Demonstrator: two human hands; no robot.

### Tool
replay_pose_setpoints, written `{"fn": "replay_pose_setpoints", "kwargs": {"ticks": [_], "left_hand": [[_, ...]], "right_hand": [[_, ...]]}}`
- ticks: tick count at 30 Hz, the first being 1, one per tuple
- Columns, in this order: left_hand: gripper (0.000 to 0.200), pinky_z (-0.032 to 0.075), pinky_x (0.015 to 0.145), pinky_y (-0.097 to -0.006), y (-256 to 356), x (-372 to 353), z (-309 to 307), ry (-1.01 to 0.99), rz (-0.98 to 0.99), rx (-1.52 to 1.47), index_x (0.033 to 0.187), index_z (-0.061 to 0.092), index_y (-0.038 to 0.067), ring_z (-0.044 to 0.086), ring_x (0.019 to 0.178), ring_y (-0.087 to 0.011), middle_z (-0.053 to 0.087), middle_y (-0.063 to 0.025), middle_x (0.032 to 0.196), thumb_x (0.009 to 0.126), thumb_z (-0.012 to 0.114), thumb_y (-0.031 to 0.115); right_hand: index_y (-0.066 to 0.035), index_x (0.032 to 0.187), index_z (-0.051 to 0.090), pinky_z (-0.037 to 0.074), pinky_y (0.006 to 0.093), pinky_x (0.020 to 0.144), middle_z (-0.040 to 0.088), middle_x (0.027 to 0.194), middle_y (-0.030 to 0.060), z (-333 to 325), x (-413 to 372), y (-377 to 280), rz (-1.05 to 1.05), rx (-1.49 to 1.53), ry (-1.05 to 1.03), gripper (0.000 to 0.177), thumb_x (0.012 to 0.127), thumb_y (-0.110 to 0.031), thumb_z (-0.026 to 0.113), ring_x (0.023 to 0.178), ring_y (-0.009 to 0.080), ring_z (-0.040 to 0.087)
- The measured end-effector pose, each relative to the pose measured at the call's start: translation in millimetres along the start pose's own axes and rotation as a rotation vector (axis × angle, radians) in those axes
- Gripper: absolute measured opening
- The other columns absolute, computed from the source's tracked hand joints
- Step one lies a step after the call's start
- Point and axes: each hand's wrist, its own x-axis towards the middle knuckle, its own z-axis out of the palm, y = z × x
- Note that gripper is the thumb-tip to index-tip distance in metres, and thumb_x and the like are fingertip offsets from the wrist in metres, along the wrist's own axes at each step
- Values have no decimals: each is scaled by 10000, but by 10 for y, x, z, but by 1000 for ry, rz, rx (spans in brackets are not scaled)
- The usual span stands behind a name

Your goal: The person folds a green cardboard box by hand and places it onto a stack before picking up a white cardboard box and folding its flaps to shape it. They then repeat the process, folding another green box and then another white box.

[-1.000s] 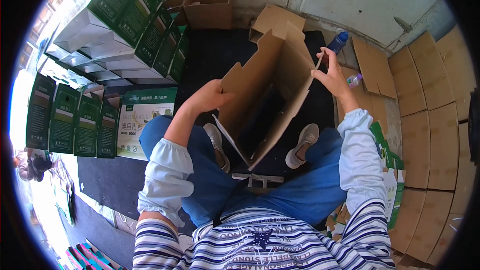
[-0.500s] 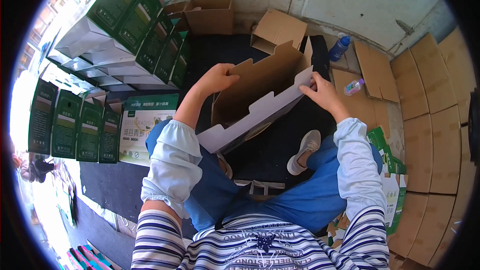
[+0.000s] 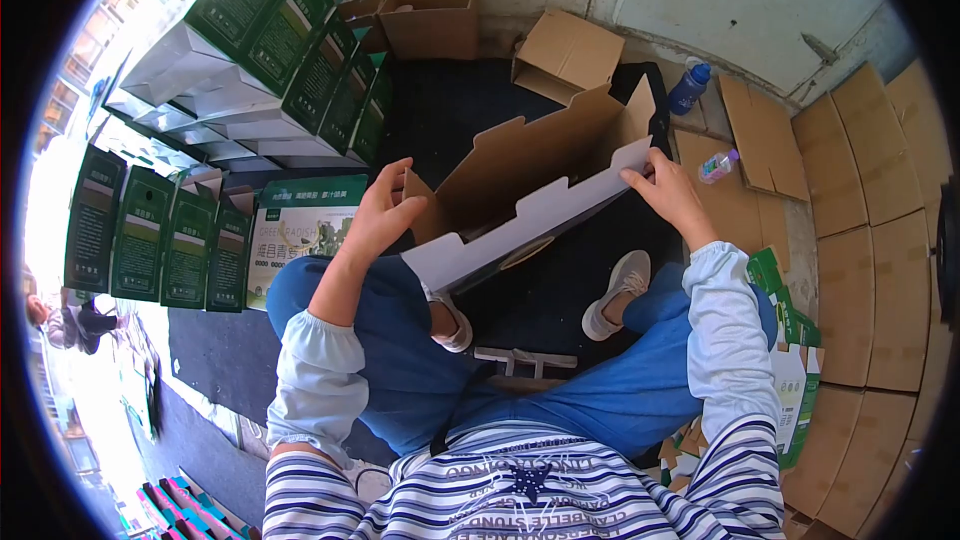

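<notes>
An opened carton (image 3: 530, 231) stands between my knees, with its brown inside showing and white notched flaps along the near edge. My left hand (image 3: 385, 210) is at the carton's left end, thumb and fingers around the edge of its end flap. At the right end, my right hand (image 3: 668, 187) pinches the corner of the white near panel. The carton's printed outer face is mostly hidden, angled down toward my legs.
Green-and-white boxes (image 3: 250, 30) are stacked at the left, beside a printed box (image 3: 300, 225). Brown cartons (image 3: 840, 230) line the right wall. A blue bottle (image 3: 688, 90), a small clear bottle (image 3: 718, 166) and an open brown box (image 3: 568, 52) lie beyond the carton.
My left hand has moved from the carton's far panel down to its left end. The carton's far panel has tipped lower and its opening looks narrower. The view has shifted slightly.
</notes>
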Motion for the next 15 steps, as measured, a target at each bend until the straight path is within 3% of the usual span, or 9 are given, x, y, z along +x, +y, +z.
{"fn": "replay_pose_setpoints", "kwargs": {"ticks": [7,10,15], "left_hand": [[367,459,804,-318,-62,-49,99,62,-43,184,1194,531,26,599,938,-192,632,-120,962,874,558,205],[350,459,810,-324,-356,98,147,231,19,50,1175,544,22,610,928,-206,640,-132,1003,891,534,226],[387,462,785,-304,-503,165,372,458,-55,-46,1131,581,-10,604,911,-197,647,-114,1001,921,534,311]], "right_hand": [[-26,888,561,488,421,662,661,826,165,-69,-178,-56,44,-79,45,493,804,-506,634,753,349,641],[-30,931,555,495,425,679,665,858,179,-71,-215,0,92,-117,36,496,808,-505,628,784,359,645],[-12,1015,509,504,448,723,662,907,224,-19,-345,-74,114,-156,99,509,825,-474,607,849,387,643]]}}
